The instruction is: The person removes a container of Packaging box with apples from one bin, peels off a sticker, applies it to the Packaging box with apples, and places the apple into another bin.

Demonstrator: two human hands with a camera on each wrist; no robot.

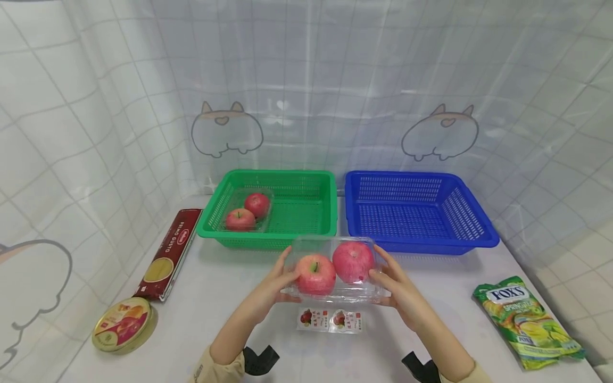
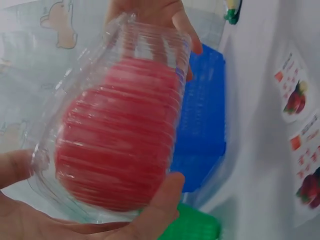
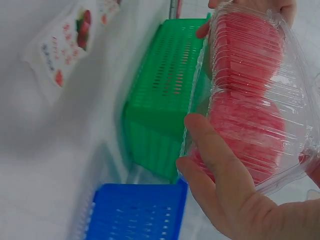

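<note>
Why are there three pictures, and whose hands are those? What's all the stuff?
There is no machine here, just a person wearing three small cameras. The big picture comes from a camera on the head, looking down at a white table. The other two come from cameras on each wrist, so they look very close up. The left hand and the right hand hold a clear plastic box with two red apples inside. Behind it stand a green basket, holding another box of apples, and a blue basket. Also on the table are a spaghetti packet, a round tin, a sweets bag and two paper labels.
</note>
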